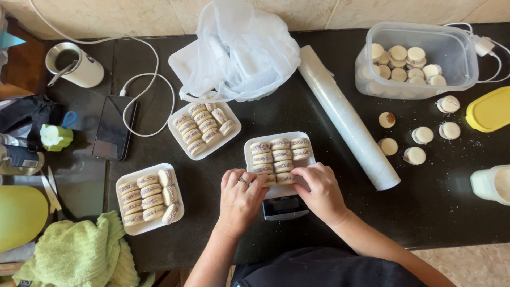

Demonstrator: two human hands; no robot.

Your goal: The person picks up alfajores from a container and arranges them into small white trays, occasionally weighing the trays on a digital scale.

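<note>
Left hand (241, 195): resting palm down at the near left corner of the white tray (251, 146), fingers curled over the front row of sandwich cookies (280, 154), pressing on them rather than pinching any one; a ring is showing on one finger.
Right hand (320, 190): lying at the near right corner of the same tray, fingers bent and touching the front row from the other side, so the two hands are bracketing the row, seemingly to nudge the cookies snug.
Tray on scale: the tray is sitting on a small kitchen scale (285, 206), whose display is peeking out below the hands; I cannot tell what it shows.
Cookies in hand: lying in neat rows inside the tray, on edge and tight together, filling the far part; the near row is half hidden under the fingers.
Filled trays: two more trays are sitting to the left, one (204, 129) near the plastic bag (239, 50), one (150, 197) just beside the green towel (79, 252), both packed full and set apart from the scale.
Supply: a clear plastic tub (417, 59) at the far right is holding more cookies, with loose cookies (422, 135) scattered on the black counter (435, 196) near it, within the right hand's reach.
Wrap: a roll of cling film (348, 117) is lying diagonally between the tray and the tub.
Elsewhere: a phone (114, 127) is charging by a white mug (77, 65); a yellow lid (490, 109) is lying at the right edge.
</note>
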